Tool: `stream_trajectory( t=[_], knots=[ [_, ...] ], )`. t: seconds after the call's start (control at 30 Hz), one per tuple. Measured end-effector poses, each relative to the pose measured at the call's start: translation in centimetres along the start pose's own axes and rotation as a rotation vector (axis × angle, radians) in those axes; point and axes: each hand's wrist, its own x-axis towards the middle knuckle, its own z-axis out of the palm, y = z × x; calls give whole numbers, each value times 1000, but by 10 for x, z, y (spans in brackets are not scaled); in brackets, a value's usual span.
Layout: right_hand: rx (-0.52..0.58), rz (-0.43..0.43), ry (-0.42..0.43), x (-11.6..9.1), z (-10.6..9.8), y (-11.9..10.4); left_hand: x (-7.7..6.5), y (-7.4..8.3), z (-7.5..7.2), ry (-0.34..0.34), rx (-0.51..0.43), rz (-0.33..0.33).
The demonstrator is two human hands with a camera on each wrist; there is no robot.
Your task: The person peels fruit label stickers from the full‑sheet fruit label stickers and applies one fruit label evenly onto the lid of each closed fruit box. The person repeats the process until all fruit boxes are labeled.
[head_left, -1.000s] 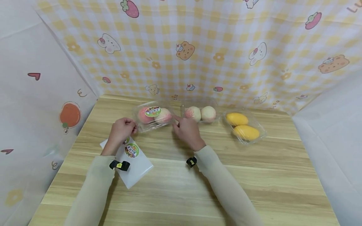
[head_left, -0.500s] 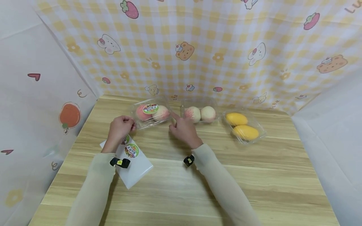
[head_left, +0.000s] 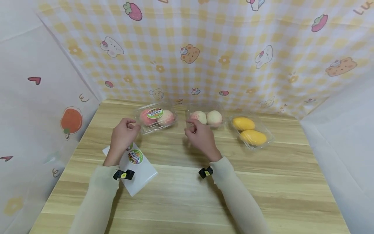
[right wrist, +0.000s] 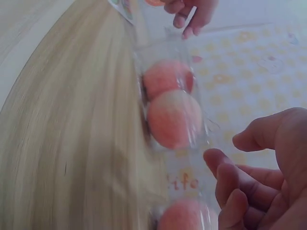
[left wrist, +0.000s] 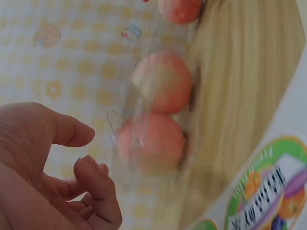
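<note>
A clear plastic box [head_left: 159, 130] with two pink-and-cream peaches [head_left: 166, 117] stands at the back left, a round fruit sticker [head_left: 155, 113] on its lid. At its left end is my left hand [head_left: 124, 135], thumb and forefinger apart and nothing between them, as the left wrist view shows. My right hand [head_left: 202, 135] is in front of the middle clear box [head_left: 205, 106], overlapping it in the head view. In the right wrist view, the loosely bent fingers [right wrist: 228, 184] of this hand hold nothing. Two more peaches [head_left: 214, 117] lie inside the middle box.
A white sheet [head_left: 141, 177] with round stickers [head_left: 135, 157] lies under my left forearm. To the right, a third clear box [head_left: 269, 136] contains two yellow mangoes [head_left: 253, 137]. A checked curtain [head_left: 163, 48] hangs behind the wooden table [head_left: 181, 201].
My right hand has left the right end of the stickered box and moved right, to the front of the middle box. My left hand's fingers have parted from that box's left end. The box shifted slightly left.
</note>
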Motion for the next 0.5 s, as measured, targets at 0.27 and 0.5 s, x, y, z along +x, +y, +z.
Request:
stream_trajectory(
  t=[0.27,0.5],
  knots=[
    [11,61,139,-17,-31,19,-19,37,13,-14,-20,168],
    [68,142,224,-31,-54,44,-29,64,34,-107,-49,245]
  ],
)
